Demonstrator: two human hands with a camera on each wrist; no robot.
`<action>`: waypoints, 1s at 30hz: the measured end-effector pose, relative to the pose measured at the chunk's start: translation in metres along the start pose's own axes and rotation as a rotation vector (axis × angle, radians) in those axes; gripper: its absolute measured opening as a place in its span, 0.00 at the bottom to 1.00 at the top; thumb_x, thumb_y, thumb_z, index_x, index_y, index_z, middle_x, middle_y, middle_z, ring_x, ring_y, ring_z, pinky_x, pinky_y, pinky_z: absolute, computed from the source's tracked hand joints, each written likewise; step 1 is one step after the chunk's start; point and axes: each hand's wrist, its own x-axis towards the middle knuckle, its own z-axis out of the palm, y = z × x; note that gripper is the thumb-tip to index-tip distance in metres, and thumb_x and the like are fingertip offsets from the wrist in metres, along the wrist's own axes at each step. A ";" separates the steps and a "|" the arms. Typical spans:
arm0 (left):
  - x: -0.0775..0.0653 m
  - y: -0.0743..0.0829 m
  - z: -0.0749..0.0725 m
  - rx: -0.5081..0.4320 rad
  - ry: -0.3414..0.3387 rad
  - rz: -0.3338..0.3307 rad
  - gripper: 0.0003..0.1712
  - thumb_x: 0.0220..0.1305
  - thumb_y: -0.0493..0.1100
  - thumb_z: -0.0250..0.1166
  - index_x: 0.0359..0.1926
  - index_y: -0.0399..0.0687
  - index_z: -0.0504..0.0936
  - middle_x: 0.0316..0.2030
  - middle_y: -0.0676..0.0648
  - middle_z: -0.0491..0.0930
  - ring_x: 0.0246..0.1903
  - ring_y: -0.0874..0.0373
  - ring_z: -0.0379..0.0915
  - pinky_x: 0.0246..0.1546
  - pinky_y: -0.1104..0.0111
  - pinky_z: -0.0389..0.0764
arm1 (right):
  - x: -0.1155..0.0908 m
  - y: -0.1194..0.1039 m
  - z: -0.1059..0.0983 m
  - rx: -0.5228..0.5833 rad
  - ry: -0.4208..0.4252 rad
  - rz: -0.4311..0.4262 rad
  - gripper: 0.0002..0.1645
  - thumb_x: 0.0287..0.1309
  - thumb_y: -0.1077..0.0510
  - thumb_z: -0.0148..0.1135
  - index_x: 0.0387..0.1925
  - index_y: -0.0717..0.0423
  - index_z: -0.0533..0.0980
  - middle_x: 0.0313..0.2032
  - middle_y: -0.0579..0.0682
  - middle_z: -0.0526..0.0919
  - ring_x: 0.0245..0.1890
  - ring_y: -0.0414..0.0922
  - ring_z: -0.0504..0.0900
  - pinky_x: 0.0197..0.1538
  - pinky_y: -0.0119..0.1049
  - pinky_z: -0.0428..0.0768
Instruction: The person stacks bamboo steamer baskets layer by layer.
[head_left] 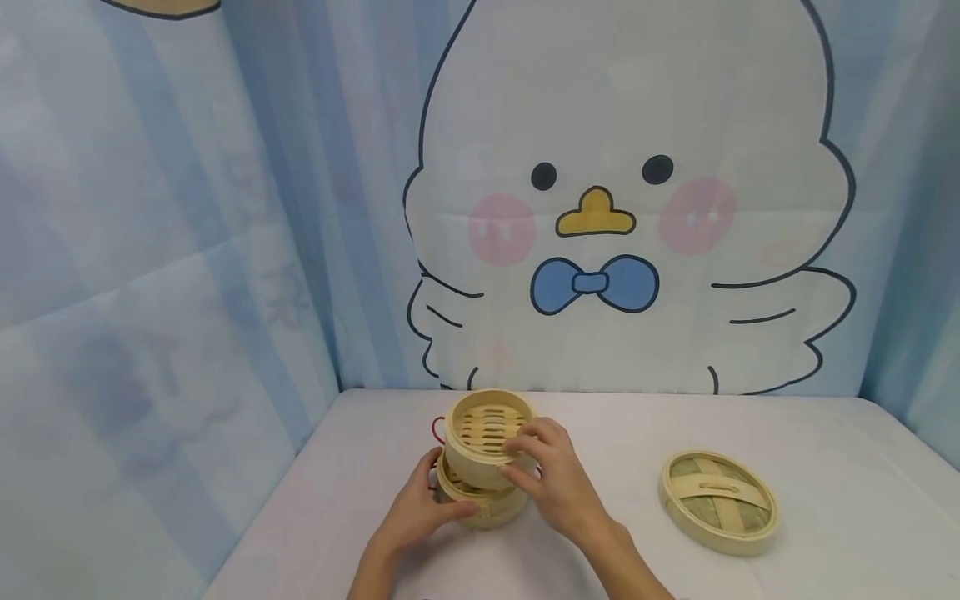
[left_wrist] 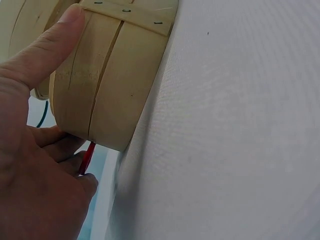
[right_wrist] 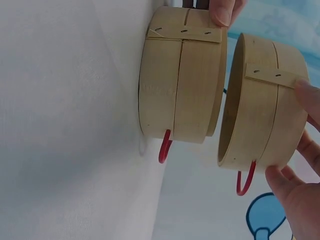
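A small round bamboo steamer basket (head_left: 489,510) sits on the table, and my left hand (head_left: 416,510) grips its side. In the left wrist view the thumb (left_wrist: 45,55) lies at its upper rim, with the other fingers around the far side. My right hand (head_left: 561,483) holds a second bamboo steamer basket (head_left: 468,454), slatted base inside, tilted over the first. The right wrist view shows a gap between the upper basket (right_wrist: 265,105) and the lower basket (right_wrist: 180,85). Each carries a red loop handle on its side.
To the right on the white table (head_left: 615,450) lies a round woven bamboo lid (head_left: 720,503) with a strap handle across its top. A pale blue curtain (head_left: 600,350) printed with a cartoon bird hangs behind the table's far edge.
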 end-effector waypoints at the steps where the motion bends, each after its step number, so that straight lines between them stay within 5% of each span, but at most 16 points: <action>1: 0.000 0.000 0.000 0.002 0.000 0.001 0.66 0.47 0.58 0.82 0.76 0.35 0.55 0.69 0.31 0.63 0.60 0.38 0.68 0.60 0.40 0.70 | 0.000 0.000 0.000 0.000 -0.005 0.006 0.13 0.48 0.65 0.78 0.36 0.49 0.84 0.41 0.38 0.76 0.52 0.48 0.73 0.57 0.54 0.74; 16: 0.001 -0.002 0.002 -0.009 0.022 0.003 0.67 0.45 0.56 0.84 0.76 0.33 0.54 0.69 0.31 0.63 0.59 0.38 0.68 0.59 0.40 0.69 | 0.001 -0.004 0.003 0.006 -0.069 0.058 0.13 0.51 0.64 0.77 0.37 0.50 0.84 0.43 0.37 0.75 0.56 0.49 0.72 0.61 0.55 0.73; 30: 0.001 -0.003 0.000 -0.018 0.005 0.036 0.66 0.46 0.53 0.84 0.75 0.32 0.54 0.65 0.34 0.68 0.54 0.45 0.72 0.53 0.47 0.76 | 0.001 -0.007 0.008 -0.006 -0.055 0.009 0.13 0.49 0.64 0.77 0.37 0.51 0.84 0.42 0.40 0.76 0.54 0.48 0.73 0.58 0.52 0.75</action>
